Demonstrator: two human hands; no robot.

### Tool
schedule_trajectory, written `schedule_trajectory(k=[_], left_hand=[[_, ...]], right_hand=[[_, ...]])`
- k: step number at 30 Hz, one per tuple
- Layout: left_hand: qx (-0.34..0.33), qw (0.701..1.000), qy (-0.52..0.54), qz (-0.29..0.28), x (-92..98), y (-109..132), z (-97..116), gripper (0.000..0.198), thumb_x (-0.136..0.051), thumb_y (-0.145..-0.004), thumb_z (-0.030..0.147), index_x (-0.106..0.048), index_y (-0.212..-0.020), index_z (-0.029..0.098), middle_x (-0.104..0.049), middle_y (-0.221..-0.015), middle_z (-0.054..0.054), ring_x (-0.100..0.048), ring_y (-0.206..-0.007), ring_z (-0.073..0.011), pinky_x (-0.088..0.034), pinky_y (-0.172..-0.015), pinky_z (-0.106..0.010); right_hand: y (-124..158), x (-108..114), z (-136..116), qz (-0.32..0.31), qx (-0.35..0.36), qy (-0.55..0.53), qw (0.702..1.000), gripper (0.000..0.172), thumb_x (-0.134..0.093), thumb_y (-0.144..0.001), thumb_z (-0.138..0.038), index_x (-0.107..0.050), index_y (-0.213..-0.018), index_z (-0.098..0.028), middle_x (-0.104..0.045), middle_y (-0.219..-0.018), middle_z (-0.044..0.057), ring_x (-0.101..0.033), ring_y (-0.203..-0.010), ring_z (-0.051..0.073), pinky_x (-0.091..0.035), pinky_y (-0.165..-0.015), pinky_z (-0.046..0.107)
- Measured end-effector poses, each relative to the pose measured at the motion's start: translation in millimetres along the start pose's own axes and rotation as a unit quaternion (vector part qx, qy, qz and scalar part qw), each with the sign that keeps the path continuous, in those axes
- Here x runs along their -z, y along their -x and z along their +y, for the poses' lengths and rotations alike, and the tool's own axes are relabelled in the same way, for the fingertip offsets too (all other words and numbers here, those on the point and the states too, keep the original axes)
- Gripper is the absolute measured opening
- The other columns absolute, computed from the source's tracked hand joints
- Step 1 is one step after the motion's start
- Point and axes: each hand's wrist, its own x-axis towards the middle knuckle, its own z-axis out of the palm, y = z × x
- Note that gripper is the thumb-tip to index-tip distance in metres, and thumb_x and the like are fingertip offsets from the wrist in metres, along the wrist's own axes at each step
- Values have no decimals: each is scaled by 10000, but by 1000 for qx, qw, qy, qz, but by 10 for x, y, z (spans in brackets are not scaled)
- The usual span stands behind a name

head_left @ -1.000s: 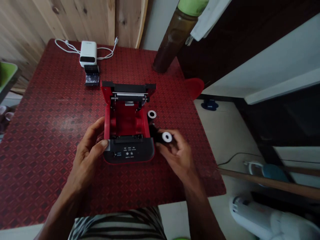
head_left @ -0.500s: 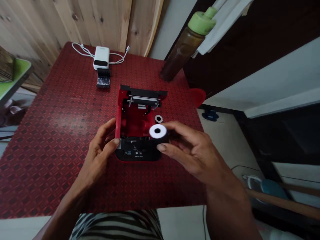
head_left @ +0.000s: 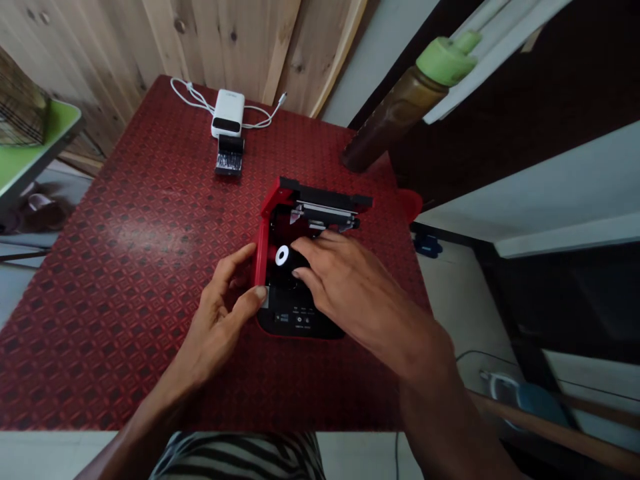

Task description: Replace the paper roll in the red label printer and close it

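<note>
Your right hand (head_left: 355,293) keeps a narrow grip on a black roll with a white core (head_left: 283,256), its fingers curved over the roll, which sits inside the open red receipt printer (head_left: 259,260) at the frame's centre. Your left hand (head_left: 217,320) takes a wide grip on the printer's left wall, thumb at the front corner. At the upper centre of the table (head_left: 125,300), a white power bank (head_left: 227,113) trails its cable, and a brown bottle (head_left: 395,120) stands to the upper right.
</note>
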Motion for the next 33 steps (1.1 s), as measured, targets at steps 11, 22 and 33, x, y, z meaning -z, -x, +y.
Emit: schedule_trajectory(k=[11, 22, 33], left_hand=[[26, 1000, 14, -5, 1, 15, 8, 606, -779, -1069, 487, -662, -1639, 319, -672, -1709, -91, -596, -1618, -387, -426, -1386, -599], [25, 1000, 6, -4, 6, 13, 17, 605, -799, -1055, 515, -679, -1617, 327, -712, -1644, -88, -667, -1515, -384, -528, -1284, -571], [8, 1000, -13, 7, -10, -10, 23, 568, -808, -1045, 500, -717, -1578, 329, -748, -1618, -74, -707, -1487, -367, -565, -1265, -547]], right_hand=[[-206, -190, 23, -16, 10, 26, 999, 296, -627, -966, 33, -782, -1033, -211, -852, -1033, 131, -797, -957, 310, -603, -848, 434], [7, -65, 200, 32, 72, -121, 990, 401, -593, -1060, -10, -837, -1259, -259, -889, -1293, 72, -836, -1188, 285, -663, -1107, 484], [-16, -89, 283, 4, 131, -155, 979, 313, -635, -1083, -29, -816, -951, -248, -785, -1022, 32, -752, -944, 201, -632, -873, 354]])
